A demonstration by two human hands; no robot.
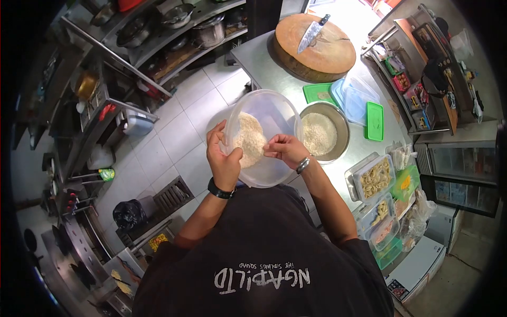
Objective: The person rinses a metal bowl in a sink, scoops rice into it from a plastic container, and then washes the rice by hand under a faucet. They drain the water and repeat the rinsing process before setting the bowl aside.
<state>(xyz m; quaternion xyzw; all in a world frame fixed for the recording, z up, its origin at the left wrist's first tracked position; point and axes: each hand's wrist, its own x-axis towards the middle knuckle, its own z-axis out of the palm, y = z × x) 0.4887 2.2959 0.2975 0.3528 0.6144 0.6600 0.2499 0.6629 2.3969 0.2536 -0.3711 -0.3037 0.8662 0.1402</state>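
Note:
A translucent plastic tub (pixel 277 116) is tilted in front of my chest, with pale crumbs (pixel 248 140) heaped on its left side. My left hand (pixel 223 158), a black band at its wrist, is closed round the tub's left rim, thumb inside. Over the tub's right part is my right hand (pixel 285 150), with a silver band at the wrist. Its fingers are pinched together at the edge of the crumbs; what they hold, if anything, is hidden. Just right of the tub, a round metal pot (pixel 344 141) on the steel counter holds more pale crumbs (pixel 318 133).
A knife (pixel 309 38) lies on a thick round wooden chopping block (pixel 338 58) at the back. Green lids (pixel 375 121) and clear lids lie by the pot. Food containers (pixel 375 178) line the counter's right side. Shelves with pots (pixel 208 34) stand at the left.

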